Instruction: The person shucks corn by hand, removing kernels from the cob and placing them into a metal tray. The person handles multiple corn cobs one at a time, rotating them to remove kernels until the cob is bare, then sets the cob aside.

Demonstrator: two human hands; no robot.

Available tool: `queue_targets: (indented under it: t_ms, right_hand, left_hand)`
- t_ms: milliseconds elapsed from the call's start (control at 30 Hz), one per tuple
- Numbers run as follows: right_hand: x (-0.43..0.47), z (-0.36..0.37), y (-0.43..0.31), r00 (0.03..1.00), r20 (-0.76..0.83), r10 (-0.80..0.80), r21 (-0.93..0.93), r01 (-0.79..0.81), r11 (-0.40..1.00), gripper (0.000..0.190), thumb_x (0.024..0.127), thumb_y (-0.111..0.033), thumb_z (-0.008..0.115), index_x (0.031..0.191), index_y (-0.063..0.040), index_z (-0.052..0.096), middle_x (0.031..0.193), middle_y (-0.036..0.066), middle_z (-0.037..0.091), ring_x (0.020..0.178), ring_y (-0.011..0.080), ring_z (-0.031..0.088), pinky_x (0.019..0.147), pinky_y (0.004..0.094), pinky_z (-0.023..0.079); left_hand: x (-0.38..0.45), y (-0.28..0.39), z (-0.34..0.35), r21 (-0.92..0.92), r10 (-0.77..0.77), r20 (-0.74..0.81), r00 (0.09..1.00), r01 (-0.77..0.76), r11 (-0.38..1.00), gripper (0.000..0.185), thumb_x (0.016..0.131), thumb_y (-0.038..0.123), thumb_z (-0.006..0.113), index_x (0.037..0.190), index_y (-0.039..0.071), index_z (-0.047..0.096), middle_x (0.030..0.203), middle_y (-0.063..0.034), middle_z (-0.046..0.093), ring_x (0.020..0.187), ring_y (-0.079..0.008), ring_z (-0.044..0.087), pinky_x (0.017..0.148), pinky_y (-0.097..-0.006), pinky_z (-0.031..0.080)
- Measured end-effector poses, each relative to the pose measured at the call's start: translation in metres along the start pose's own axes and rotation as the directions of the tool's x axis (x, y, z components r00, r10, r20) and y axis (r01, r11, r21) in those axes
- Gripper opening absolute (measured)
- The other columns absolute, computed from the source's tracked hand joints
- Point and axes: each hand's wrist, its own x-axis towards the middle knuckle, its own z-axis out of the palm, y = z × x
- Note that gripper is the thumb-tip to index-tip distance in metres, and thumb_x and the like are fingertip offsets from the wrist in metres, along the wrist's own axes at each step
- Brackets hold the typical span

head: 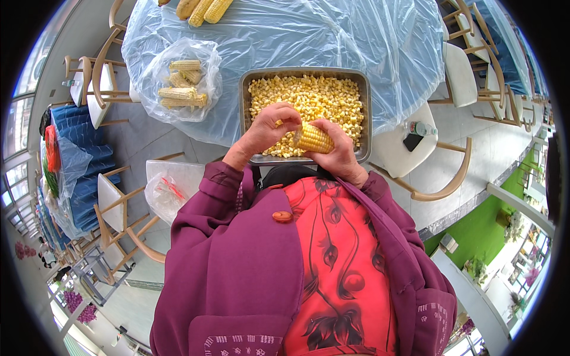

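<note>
My right hand [338,147] grips a yellow ear of corn [315,138] around its right end, thumb below and fingers over the top. At the ear's left end, which looks bare and ragged, my left hand [274,127] has its fingers curled, with the thumb by the cob. Whether it pinches any kernels is hidden. Both hands are above the near half of a rectangular metal tray [244,95]. Loose yellow corn kernels [307,95] cover the tray's bottom in a thick layer.
Thin plastic film covers the round blue table [285,38]. An open plastic bag [209,98] holds several stripped cobs [178,93]. More ears of corn [209,11] lie at the far edge. A chair [407,147] to the right bears a bottle [421,128] and a dark phone-like object [413,142].
</note>
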Motion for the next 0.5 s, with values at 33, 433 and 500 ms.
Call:
queue_targets:
  t_ms: [33, 433, 500]
  right_hand:
    - [0.001, -0.002, -0.001, 0.996, 0.057, 0.066, 0.092, -0.071, 0.993, 0.063, 0.060, -0.009, 0.084, 0.116, -0.001, 0.057, 0.104, 0.013, 0.063, 0.097, 0.0256, 0.062, 0.086, 0.0343, 0.049]
    - [0.012, -0.027, 0.005, 0.760, 0.538, 0.365, 0.577, -0.648, 0.497, 0.060, 0.060, -0.007, 0.083, 0.115, 0.002, 0.060, 0.107, 0.005, 0.064, 0.098, 0.0124, 0.061, 0.089, 0.0273, 0.049]
    - [0.014, -0.027, 0.002, 0.769, 0.524, 0.367, 0.577, -0.637, 0.511, 0.059, 0.061, -0.006, 0.082, 0.115, 0.002, 0.060, 0.105, 0.006, 0.065, 0.097, 0.0123, 0.061, 0.088, 0.0271, 0.049]
  left_hand:
    - [-0.001, 0.000, 0.000, -0.008, -0.007, 0.017, 1.000, 0.007, 1.000, 0.011, 0.079, -0.001, 0.068, 0.087, 0.003, 0.063, 0.083, -0.0063, 0.061, 0.081, -0.0219, 0.059, 0.073, -0.0320, 0.047]
    - [-0.004, 0.010, 0.004, -0.011, -0.029, 0.086, 0.996, 0.030, 0.999, 0.009, 0.083, 0.002, 0.064, 0.087, 0.003, 0.056, 0.077, -0.0057, 0.052, 0.075, -0.0194, 0.052, 0.068, -0.0309, 0.043]
    - [-0.002, 0.009, 0.006, -0.008, -0.051, 0.079, 0.996, 0.052, 0.999, 0.009, 0.083, 0.003, 0.064, 0.086, 0.003, 0.056, 0.077, -0.0068, 0.052, 0.074, -0.0213, 0.053, 0.068, -0.0325, 0.043]
